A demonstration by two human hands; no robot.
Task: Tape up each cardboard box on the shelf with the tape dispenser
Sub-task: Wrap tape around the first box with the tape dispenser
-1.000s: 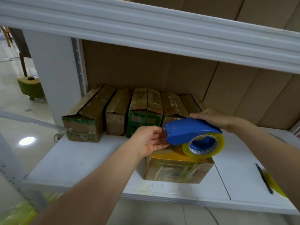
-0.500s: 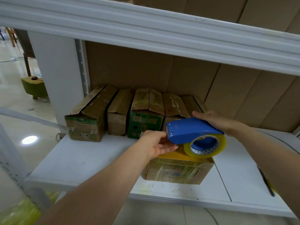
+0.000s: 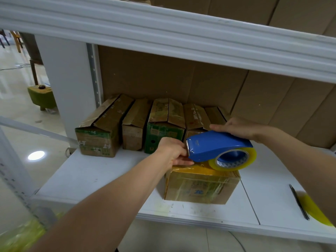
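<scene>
A blue tape dispenser (image 3: 214,145) with a roll of clear yellowish tape (image 3: 251,158) hovers just over the top of a taped cardboard box (image 3: 200,187) at the shelf's front. My right hand (image 3: 238,128) grips the dispenser from behind and above. My left hand (image 3: 172,154) is at the serrated cutter end, thumb and fingers pinching together at the tape end there; the clear tape itself is hard to make out. Several more cardboard boxes (image 3: 163,128) stand in a row at the back, their top flaps unsealed.
The white shelf board (image 3: 94,173) holds a dark pen (image 3: 299,202) and a yellow scrap (image 3: 314,210) at the front right. A white upper shelf edge (image 3: 181,39) runs overhead. A white post (image 3: 67,84) stands at the left, with a green stool (image 3: 41,97) on the floor beyond.
My left hand's fingers have closed in under the cutter end. The dispenser and right hand stay almost where they were above the front box.
</scene>
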